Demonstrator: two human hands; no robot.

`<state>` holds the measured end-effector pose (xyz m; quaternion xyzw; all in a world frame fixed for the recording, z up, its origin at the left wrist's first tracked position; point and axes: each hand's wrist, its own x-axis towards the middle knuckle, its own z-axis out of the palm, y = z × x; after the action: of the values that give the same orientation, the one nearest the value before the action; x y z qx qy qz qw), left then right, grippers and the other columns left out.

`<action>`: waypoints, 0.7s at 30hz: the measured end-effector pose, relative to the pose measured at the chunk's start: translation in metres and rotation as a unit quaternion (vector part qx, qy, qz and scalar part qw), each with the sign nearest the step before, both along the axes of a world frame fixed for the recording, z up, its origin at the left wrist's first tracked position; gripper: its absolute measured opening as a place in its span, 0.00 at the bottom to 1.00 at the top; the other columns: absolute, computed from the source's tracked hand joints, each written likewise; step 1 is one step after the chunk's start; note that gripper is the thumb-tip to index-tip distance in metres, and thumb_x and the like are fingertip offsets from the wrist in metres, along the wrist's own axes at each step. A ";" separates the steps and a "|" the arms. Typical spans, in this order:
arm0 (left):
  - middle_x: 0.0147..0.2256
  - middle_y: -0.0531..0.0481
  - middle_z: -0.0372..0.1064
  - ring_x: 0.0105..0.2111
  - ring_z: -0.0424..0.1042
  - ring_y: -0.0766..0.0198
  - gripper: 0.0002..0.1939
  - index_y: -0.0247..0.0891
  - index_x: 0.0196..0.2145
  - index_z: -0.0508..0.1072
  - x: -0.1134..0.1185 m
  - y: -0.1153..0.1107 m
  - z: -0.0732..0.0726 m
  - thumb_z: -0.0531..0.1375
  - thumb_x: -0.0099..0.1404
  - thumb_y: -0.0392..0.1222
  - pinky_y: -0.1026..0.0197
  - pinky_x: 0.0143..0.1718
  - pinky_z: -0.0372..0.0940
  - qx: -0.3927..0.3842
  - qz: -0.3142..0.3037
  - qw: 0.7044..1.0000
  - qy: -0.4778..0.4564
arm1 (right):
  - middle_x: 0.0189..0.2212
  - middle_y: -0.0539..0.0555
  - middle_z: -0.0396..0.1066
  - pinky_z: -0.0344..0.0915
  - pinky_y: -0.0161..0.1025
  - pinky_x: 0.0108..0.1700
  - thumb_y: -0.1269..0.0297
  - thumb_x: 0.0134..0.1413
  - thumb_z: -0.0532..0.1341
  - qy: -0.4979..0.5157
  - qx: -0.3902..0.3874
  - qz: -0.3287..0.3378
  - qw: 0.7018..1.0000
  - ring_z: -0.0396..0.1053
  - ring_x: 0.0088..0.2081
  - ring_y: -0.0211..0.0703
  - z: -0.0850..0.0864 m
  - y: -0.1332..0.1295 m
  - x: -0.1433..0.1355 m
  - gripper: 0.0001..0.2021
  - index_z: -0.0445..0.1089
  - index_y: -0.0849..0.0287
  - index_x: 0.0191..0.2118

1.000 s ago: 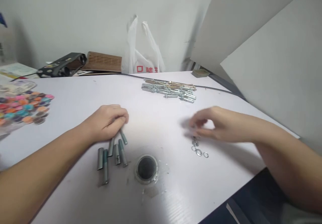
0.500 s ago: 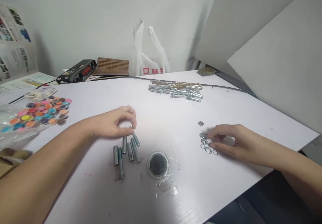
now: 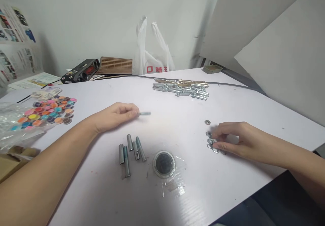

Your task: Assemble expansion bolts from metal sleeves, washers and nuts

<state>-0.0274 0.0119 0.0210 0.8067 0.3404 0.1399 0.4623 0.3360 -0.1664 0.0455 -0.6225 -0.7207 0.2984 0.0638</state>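
Note:
My left hand (image 3: 122, 115) pinches a threaded bolt (image 3: 145, 113) by one end, its thread pointing right, above the white table. Below lie several metal sleeves (image 3: 121, 154) and two more bolts (image 3: 127, 161). Over on the right, my right hand (image 3: 235, 138) rests with thumb and fingers apart at the small hardware. Its fingertips are beside the hex nuts (image 3: 208, 134), and the thumb touches or covers part of a flat washer (image 3: 215, 150). Another nut (image 3: 207, 122) lies a little farther back. Part of the washers is hidden under the hand.
A pile of expansion bolts (image 3: 181, 88) lies toward the back. At left are colourful round caps (image 3: 50, 110) and a cardboard box (image 3: 12, 165). A round dark disc (image 3: 164, 164) is taped to the table. A white plastic bag (image 3: 154, 56) stands behind.
My left hand has lifted the bolt up and away from the sleeves, turning it from steep to nearly level. My right hand stays at the nuts and washers, its thumb now over a washer.

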 end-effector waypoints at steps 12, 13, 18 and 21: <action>0.27 0.54 0.62 0.27 0.63 0.70 0.14 0.36 0.35 0.69 0.017 0.000 -0.017 0.62 0.64 0.50 0.66 0.32 0.63 -0.324 0.175 0.801 -0.471 | 0.28 0.48 0.74 0.61 0.35 0.31 0.60 0.61 0.54 0.063 0.052 0.193 0.978 0.69 0.29 0.37 0.028 0.048 -0.142 0.11 0.73 0.54 0.33; 0.27 0.55 0.62 0.27 0.63 0.70 0.14 0.36 0.34 0.69 0.016 0.000 -0.017 0.63 0.64 0.51 0.66 0.31 0.62 -0.323 0.174 0.796 -0.481 | 0.26 0.48 0.74 0.61 0.35 0.30 0.62 0.60 0.53 0.066 0.044 0.197 0.977 0.68 0.27 0.36 0.024 0.057 -0.158 0.11 0.72 0.55 0.32; 0.29 0.54 0.65 0.27 0.63 0.71 0.14 0.36 0.32 0.69 0.015 0.002 -0.021 0.66 0.60 0.49 0.67 0.32 0.61 -0.261 0.200 0.820 -0.469 | 0.23 0.50 0.73 0.56 0.37 0.24 0.55 0.50 0.62 -0.040 0.027 0.213 0.976 0.67 0.24 0.40 0.011 0.084 -0.189 0.14 0.73 0.57 0.40; 0.37 0.47 0.72 0.29 0.64 0.70 0.14 0.34 0.32 0.73 0.019 0.004 -0.027 0.66 0.60 0.49 0.65 0.33 0.61 -0.167 0.235 0.875 -0.390 | 0.24 0.51 0.73 0.55 0.37 0.23 0.51 0.48 0.63 -0.058 -0.009 0.216 0.975 0.67 0.24 0.40 0.009 0.081 -0.185 0.14 0.73 0.55 0.36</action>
<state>-0.0086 0.0156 -0.0062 0.4939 0.3301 0.4888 0.6389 0.1509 -0.0851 0.0540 -0.4690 -0.8377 0.2753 -0.0495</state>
